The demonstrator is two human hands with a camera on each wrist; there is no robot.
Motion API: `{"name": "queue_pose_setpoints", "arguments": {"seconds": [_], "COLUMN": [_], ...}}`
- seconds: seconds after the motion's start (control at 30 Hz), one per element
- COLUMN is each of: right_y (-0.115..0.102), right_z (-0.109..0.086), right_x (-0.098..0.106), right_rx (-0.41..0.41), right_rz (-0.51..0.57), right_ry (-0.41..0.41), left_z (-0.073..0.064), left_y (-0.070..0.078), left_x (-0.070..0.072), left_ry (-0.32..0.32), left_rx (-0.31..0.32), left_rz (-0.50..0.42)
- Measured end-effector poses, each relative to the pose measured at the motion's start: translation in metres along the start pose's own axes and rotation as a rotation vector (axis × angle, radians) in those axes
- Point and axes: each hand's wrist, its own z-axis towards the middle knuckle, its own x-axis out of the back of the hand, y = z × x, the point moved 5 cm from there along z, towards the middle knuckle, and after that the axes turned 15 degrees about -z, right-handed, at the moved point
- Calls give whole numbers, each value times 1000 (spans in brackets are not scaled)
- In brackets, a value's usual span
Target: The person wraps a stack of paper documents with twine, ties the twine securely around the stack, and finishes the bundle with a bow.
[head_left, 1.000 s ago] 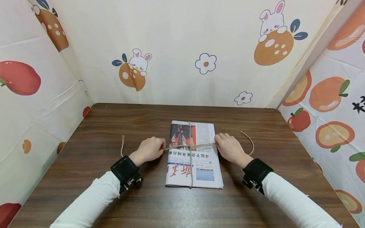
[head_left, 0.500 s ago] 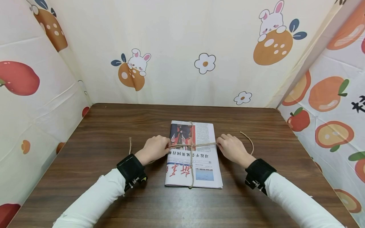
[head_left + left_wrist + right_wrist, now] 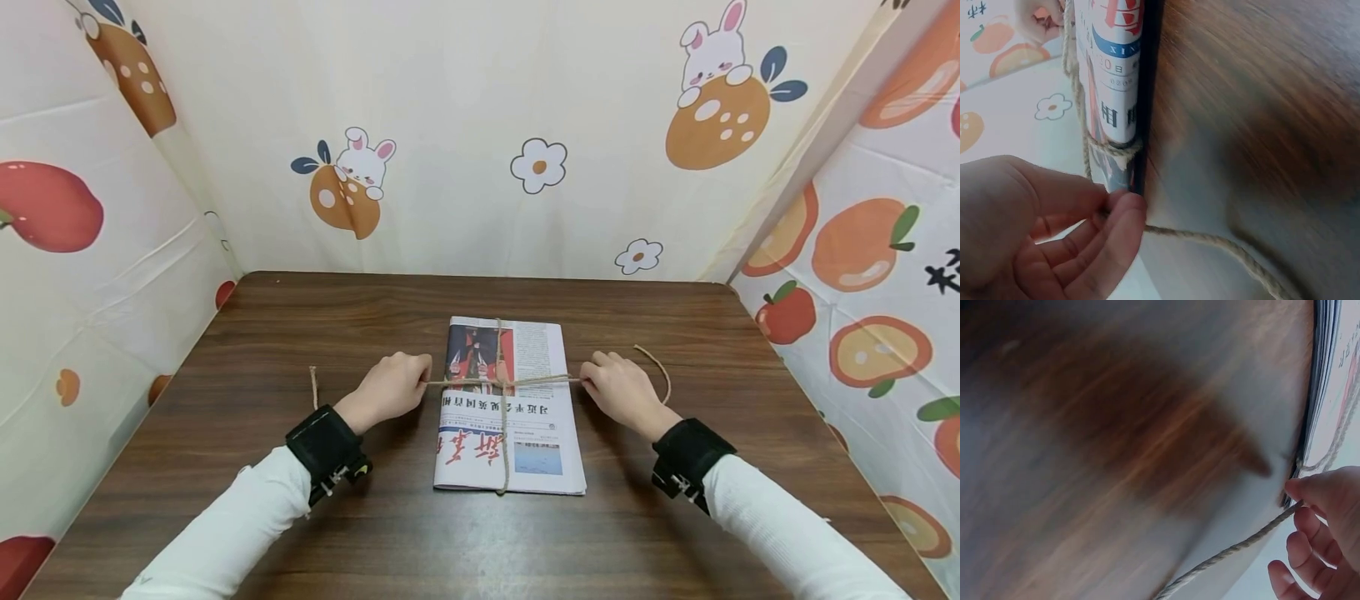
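Observation:
A folded stack of newspapers lies on the table, wrapped lengthwise and crosswise with jute twine that crosses near the middle of its top. My left hand pinches one twine end just off the stack's left side; in the left wrist view thumb and forefinger meet on the twine, whose tail trails past them. On the other side my right hand pinches the opposite end, and its loose tail curls behind the wrist. Between both hands the twine runs nearly straight across the newspapers.
The brown wood-grain table spreads around the stack. A cream curtain with rabbit and flower prints hangs behind it, with printed fruit sheets at the left and right sides. Black straps sit on both wrists.
My left hand first moved in to the stack's left edge, then drew back out to the left with the twine. My right hand has shifted slightly right, pulling the twine straight.

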Motion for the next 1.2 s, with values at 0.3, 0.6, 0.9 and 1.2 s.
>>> {"name": "queue_pose_setpoints", "arguments": {"seconds": [0.3,0.6,0.9,1.2], "right_y": [6,13,23,21], "right_z": [-1,6,15,28], "right_x": [-3,7,10,12], "right_rx": [-36,-90,-127,-196], "right_rz": [7,44,74,121], "right_ry": [-27,20,73,36], "left_z": [0,6,11,16], "left_y": [-1,8,24,41], "left_x": [1,7,15,14], "left_ry": [-14,59,123,128], "left_rx": [14,-39,-131,-214], "left_rz": [-70,44,-28,-72]}}
